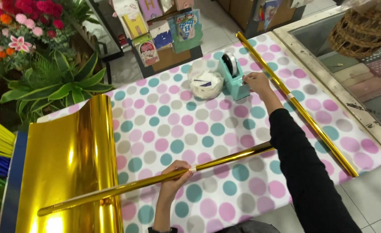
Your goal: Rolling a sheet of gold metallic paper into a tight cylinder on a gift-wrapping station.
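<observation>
We see the left hand (175, 172) closed around a rolled gold tube (156, 180), fingers wrapped over it near a small strip of tape. The tube lies across the dotted table cover (190, 125), its left end over a sheet of gold foil (69, 164). The right hand (256, 82) reaches to the teal tape dispenser (233, 77), fingertips pinched at its front edge (what they pinch, we cannot tell). 1 more gold tube (298, 108) lies well apart, along the right side. A white bowl (205, 80) sits just beside the dispenser.
</observation>
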